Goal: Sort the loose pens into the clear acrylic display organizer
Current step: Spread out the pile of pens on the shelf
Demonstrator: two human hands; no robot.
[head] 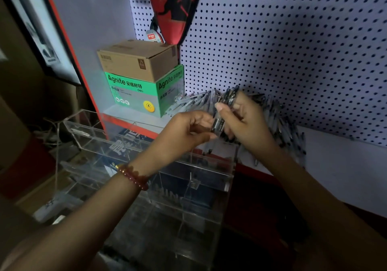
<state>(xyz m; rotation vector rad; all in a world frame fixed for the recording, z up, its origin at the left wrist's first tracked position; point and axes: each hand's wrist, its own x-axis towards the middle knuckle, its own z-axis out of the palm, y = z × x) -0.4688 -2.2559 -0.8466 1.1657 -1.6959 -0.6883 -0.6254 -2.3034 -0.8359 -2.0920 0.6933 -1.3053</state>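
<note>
The organizer (88, 136) stands in the lower left and centre of the frame, below the shelf (339, 157). Its upper compartments look bare. The lower ones are too dim to read, so I cannot tell whether any pens are filed yet.

Above it, at centre, the left hand (188, 130) curls its fingers toward the lower end of a bundle (218, 122) of dark pens. Whether it pinches one or only touches them I cannot tell. Just to the right, the right hand (245, 120) grips that bundle upright, over the organizer's back edge.

Behind and to the right of both hands a large pile (280, 128) of pens fans out along the shelf against the pegboard (293, 40). By this, the sorting looks barely begun, with most pens still loose.
</note>
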